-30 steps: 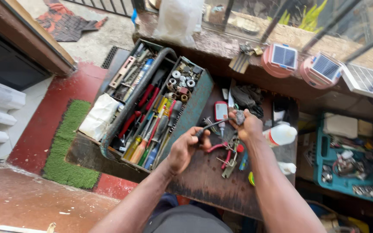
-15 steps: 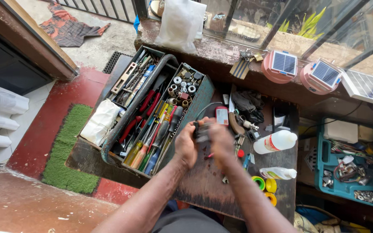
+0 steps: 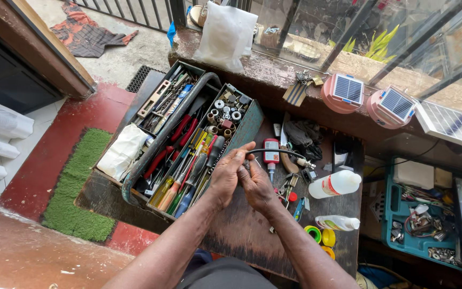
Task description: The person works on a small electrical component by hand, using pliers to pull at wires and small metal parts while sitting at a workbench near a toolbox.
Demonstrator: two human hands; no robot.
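My left hand and my right hand are pressed together above the dark wooden table, both gripping one end of a black cable. The cable arches to the right and ends in a small metal connector near the table's middle. Just left of my hands stands an open metal toolbox, filled with several screwdrivers, pliers and sockets. A small red-capped bottle lies behind the cable.
Two white plastic bottles lie on the table's right side, with rolls of tape near its front edge. Two pink solar lamps sit on the ledge behind. A teal parts tray stands at the right, a green mat at the left.
My hands came together from apart and now hold the cable between them, close beside the toolbox. The pliers seen under my right hand a second ago are no longer held.
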